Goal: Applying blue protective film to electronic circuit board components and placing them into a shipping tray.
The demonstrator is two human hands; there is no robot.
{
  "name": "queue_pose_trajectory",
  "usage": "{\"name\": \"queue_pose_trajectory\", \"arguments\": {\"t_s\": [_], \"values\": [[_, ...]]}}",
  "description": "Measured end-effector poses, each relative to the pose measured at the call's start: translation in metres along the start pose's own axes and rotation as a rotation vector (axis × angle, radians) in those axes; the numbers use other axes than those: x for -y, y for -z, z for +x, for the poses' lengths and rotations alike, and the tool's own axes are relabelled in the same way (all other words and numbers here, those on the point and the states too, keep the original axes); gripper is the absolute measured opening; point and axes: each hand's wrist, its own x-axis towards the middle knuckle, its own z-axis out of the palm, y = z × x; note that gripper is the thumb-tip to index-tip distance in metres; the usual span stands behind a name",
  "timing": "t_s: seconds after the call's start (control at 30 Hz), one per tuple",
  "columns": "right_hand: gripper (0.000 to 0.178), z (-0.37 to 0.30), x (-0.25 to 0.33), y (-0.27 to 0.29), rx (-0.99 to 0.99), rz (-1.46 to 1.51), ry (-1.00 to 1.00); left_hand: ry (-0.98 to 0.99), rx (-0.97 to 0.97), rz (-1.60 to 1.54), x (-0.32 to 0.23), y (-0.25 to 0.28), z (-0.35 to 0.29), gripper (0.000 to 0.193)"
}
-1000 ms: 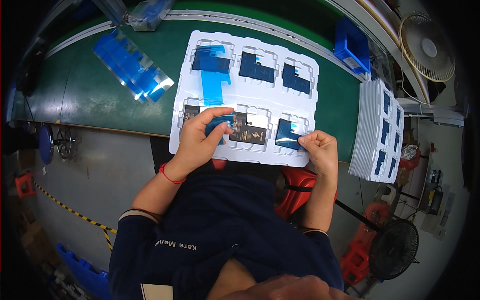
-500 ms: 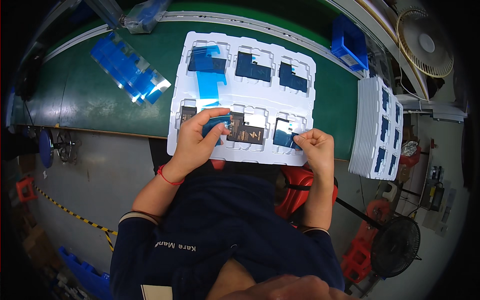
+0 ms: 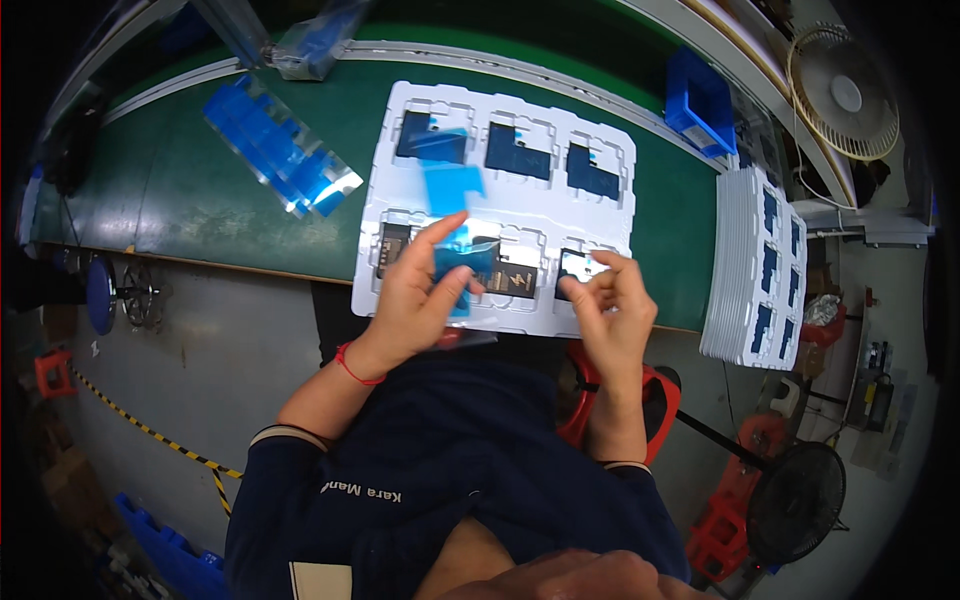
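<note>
A white moulded tray (image 3: 530, 205) holds several flat, L-shaped battery packs in its pockets. My left hand (image 3: 412, 295) is closed, thumb and forefinger pinching a strip of blue film (image 3: 455, 188) that hangs over the tray's left part. This strip partly covers a dark battery (image 3: 518, 280) in the middle of the near row. My right hand (image 3: 618, 305) is above the battery (image 3: 568, 265) at the near right, thumb and forefinger apart, and I see nothing between them. Blue film appears to cover the batteries of the far row, such as the middle one (image 3: 520, 158).
Another sheet of blue film pieces (image 3: 285, 150) lies on the green bench (image 3: 160, 190), left of the tray. A stack of white trays (image 3: 735, 270) stands at the right, below a blue bin (image 3: 698, 100). One fan (image 3: 845, 95) is at the upper right, a black fan (image 3: 795, 500) lower down.
My right hand has drawn back from the near-right battery, and its fingers have parted. My left hand and the blue film strip have shifted slightly right and nearer. The view has shifted a little.
</note>
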Motion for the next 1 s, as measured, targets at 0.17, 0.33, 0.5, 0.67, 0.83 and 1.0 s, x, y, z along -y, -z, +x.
{"name": "queue_pose_trajectory", "arguments": {"t_s": [0.17, 0.33, 0.5, 0.67, 0.83, 1.0], "values": [[0.042, 0.006, 0.022, -0.030, 0.266, 0.272, 0.164, -0.085, 0.108, 0.112, -0.003, -0.010, -0.007, 0.060], [0.018, 0.005, 0.018, -0.034, 0.355, 0.358, 0.200, 0.044, 0.029, 0.000, -0.007, -0.005, -0.011, 0.052], [0.019, 0.002, 0.013, -0.035, 0.199, 0.384, 0.297, 0.002, 0.062, 0.219, 0.002, 0.004, -0.009, 0.020], [0.012, 0.002, -0.005, -0.035, 0.105, 1.023, 0.089, -0.254, 0.016, 0.581, -0.012, 0.004, -0.007, 0.019], [0.035, 0.011, -0.007, -0.012, 0.117, 1.452, -0.115, -0.341, -0.232, 0.685, -0.013, 0.016, -0.005, 0.024], [0.057, 0.005, 0.017, -0.021, 0.351, 0.656, 0.026, -0.376, -0.115, 0.709, -0.020, 0.007, -0.005, 0.030]]}}
